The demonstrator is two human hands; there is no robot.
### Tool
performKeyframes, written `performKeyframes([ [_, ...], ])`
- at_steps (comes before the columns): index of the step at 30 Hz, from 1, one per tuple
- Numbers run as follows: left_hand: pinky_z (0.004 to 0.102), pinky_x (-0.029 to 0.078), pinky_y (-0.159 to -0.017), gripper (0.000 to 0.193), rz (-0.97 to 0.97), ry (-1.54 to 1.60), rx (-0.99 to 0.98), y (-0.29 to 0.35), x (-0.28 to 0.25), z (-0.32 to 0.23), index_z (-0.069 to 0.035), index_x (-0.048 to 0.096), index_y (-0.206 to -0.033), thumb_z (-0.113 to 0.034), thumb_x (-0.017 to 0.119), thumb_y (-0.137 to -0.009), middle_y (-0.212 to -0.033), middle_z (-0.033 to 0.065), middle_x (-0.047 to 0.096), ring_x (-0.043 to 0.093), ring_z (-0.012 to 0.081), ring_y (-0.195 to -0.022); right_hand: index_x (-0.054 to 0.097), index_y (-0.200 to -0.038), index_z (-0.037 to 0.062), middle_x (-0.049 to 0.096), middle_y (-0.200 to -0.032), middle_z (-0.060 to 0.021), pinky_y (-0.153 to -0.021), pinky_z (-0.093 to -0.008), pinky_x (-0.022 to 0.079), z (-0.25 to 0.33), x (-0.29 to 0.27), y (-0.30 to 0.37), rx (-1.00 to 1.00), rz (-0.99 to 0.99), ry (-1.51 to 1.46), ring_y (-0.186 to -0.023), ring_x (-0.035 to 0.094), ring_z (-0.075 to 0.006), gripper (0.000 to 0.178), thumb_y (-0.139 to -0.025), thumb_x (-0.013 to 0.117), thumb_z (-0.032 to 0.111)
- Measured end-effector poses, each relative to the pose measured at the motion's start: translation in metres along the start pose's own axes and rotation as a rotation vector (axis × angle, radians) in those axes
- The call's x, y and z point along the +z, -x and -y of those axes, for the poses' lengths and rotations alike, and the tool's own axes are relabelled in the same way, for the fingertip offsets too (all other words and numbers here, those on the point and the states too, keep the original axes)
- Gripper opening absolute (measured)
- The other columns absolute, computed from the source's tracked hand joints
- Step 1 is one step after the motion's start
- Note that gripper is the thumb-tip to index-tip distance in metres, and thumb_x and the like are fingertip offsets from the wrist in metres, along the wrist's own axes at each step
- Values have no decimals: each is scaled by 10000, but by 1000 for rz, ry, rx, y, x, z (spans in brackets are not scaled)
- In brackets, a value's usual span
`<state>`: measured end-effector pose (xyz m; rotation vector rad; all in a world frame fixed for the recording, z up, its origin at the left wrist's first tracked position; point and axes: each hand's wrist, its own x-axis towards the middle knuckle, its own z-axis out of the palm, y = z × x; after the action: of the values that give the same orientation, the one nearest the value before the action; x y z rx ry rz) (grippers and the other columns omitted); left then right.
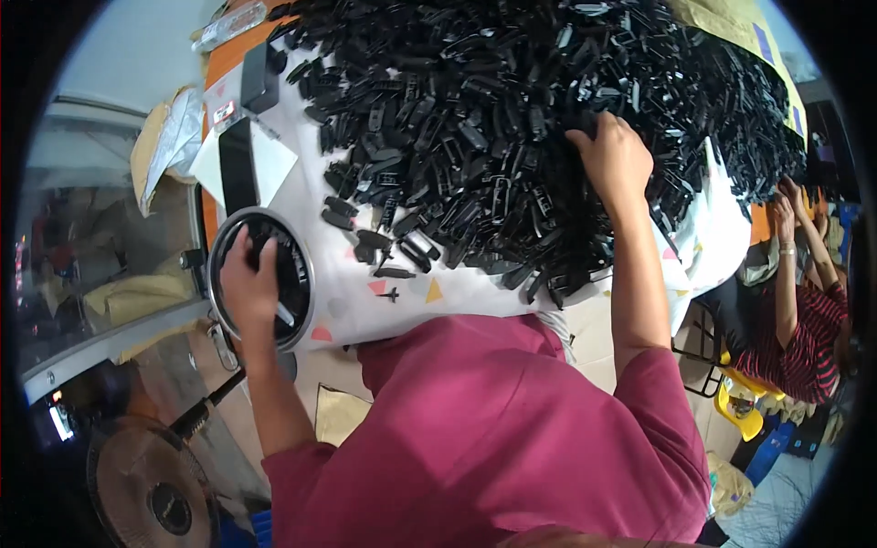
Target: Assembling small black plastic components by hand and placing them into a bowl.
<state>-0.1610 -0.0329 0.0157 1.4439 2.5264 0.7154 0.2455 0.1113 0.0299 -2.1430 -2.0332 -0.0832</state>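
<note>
A deep heap of small black plastic clips point(475, 137) covers most of the table. My right hand point(617, 160) rests on the heap with its thumb out to the left. Its other fingers bend down out of sight, so any grip is hidden. On the left, my left hand point(249, 279) is over a round metal-rimmed bowl point(309, 283), thumb and forefinger spread apart. Black pieces lie in the bowl beneath it. Several loose clips point(395, 272) and a small black cross-shaped piece point(391, 294) lie on the white patterned tablecloth point(352, 310) between my hands.
Behind the bowl are a dark strip-like object point(239, 164) on white paper, a dark box point(259, 80) and a clear plastic bottle point(228, 27). A fan point(155, 489) stands at lower left. To the right, another person point(795, 310) in a striped shirt reaches toward the table.
</note>
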Motion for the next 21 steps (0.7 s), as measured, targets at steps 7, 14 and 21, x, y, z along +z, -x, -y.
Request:
performKeyframes([
  [7,361,417,-802,150,-45,18,551,-1,54,-104,-94,674,-815,-190,680,-700,-928,50,604,521,259,-907,647,-866,83,608,-944,-82,-738,-356,450,-1,10,0,132,-87,-227,-824,577,-272,176,-746,631,211],
  [14,367,433,-743,209,125,-20,582,-12,91,-149,-66,667,-826,-234,688,-704,-878,84,615,544,287,-816,607,-871,44,621,-921,-92,-681,-312,463,-1,20,13,84,-221,-808,-764,588,-239,145,-748,660,97],
  [21,407,432,-677,202,339,70,410,-19,85,-150,-70,589,-781,-262,646,-755,-730,94,615,559,305,-713,555,-1103,20,612,-970,-57,-703,-261,462,23,-1,34,170,222,-1427,-796,572,-113,299,-809,588,67],
])
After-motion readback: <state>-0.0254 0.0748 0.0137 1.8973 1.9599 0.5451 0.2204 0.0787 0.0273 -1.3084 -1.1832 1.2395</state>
